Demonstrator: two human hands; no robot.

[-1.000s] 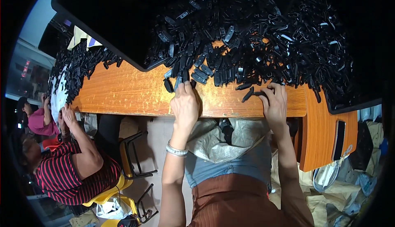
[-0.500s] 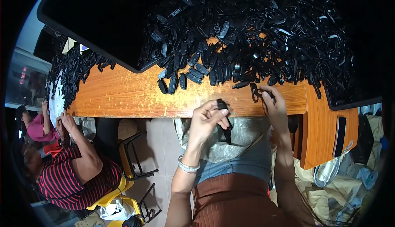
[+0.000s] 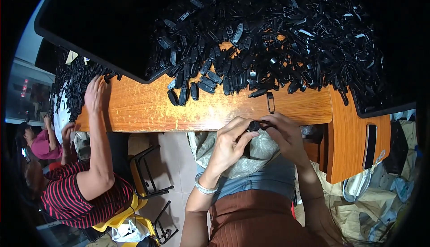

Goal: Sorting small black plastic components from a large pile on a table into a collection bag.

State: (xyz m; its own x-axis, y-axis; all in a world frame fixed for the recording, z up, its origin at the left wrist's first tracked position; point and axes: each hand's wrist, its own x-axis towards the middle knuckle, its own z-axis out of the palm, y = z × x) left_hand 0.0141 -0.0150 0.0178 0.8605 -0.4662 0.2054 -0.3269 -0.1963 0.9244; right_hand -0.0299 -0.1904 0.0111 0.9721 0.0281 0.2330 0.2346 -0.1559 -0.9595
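Both hands meet just off the near edge of the wooden table (image 3: 148, 112), over a crumpled grey woven sack (image 3: 251, 157) lying in the person's lap. Between them sits a small black plastic piece (image 3: 255, 125), smooth and slightly glossy, oblong with rounded ends. Its long axis runs roughly from nine to three o'clock, level with the table edge; which end is which is too small to tell.

The left hand (image 3: 230, 144) comes up from seven o'clock, wrist bent, a pale beaded bracelet (image 3: 205, 187) on it, thumb and forefinger pinched on the left end of the piece. The right hand (image 3: 286, 135) rises from five o'clock, its fingers curled over and closed on the right end, the back of the hand turned upward.

The table is orange-brown laminate, scuffed pale in patches. At twelve o'clock from the hands spreads a great heap of black plastic parts (image 3: 277, 41), hard, shiny, mostly narrow and clip-like, tumbled every way. A single open rectangular loop (image 3: 270, 102) lies alone on the wood just beyond the hands, standing lengthwise from twelve to six.

At nine o'clock another person in a red and black striped shirt (image 3: 76, 197) rests a flat hand (image 3: 95, 92) at a smaller pile (image 3: 74, 81).
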